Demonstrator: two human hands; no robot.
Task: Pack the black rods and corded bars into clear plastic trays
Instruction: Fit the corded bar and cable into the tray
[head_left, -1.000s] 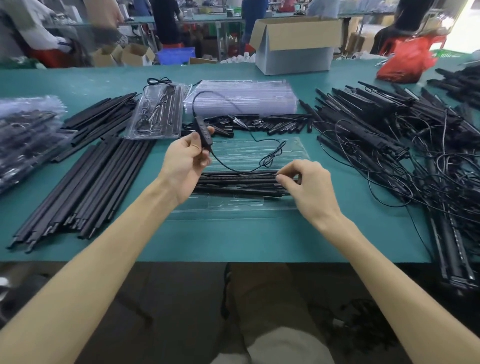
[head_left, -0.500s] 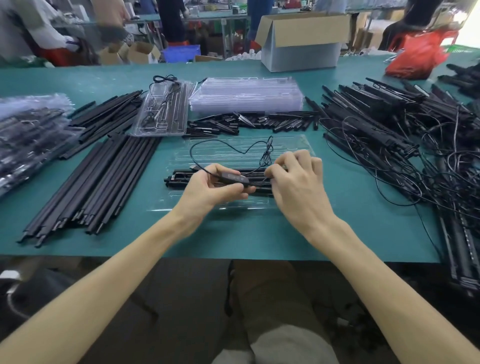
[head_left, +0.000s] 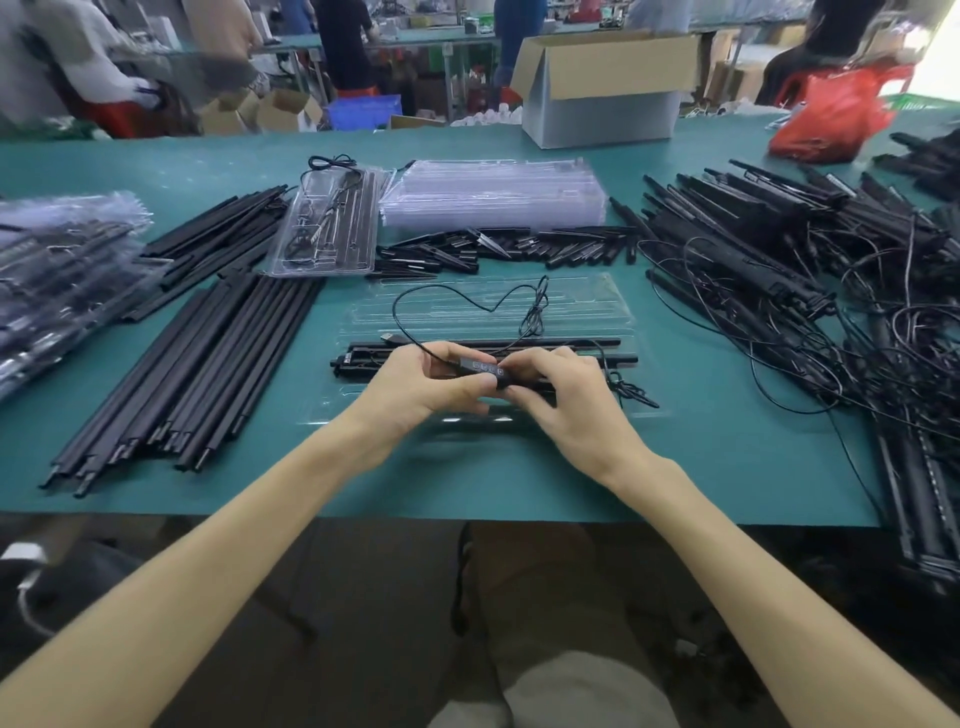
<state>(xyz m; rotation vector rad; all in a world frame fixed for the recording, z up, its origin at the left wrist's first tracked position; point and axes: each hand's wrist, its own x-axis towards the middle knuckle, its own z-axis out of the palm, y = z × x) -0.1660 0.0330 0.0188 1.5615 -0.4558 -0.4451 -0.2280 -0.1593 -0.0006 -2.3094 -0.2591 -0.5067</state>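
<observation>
Green matting (head_left: 727, 457) covers a factory workbench, with other workers blurred at the benches behind. At far left lie bagged trays (head_left: 62, 260). Beside them a pile of long black rods (head_left: 197, 364) fans toward the near table edge. A filled tray (head_left: 327, 228) sits behind the pile, next to a stack of empty clear trays (head_left: 493, 192), with short black pieces (head_left: 493, 249) strewn in front of the stack.

At centre an open clear tray (head_left: 597, 306) lies flat, with two black bars (head_left: 582, 343) laid lengthwise in it. Just above them, the person's left hand (head_left: 415, 389) pinches the left end of a button control (head_left: 480, 366) between thumb and curled fingers. The right hand (head_left: 566, 395) pinches the other end between thumb and fingertips. A thin cord (head_left: 441, 296) loops from the control across the tray's far half.

To the right, a tangled heap of corded bars (head_left: 779, 270) spreads to the table's end. A cardboard box (head_left: 608, 93) and a red bag (head_left: 831, 119) stand at the far edge.
</observation>
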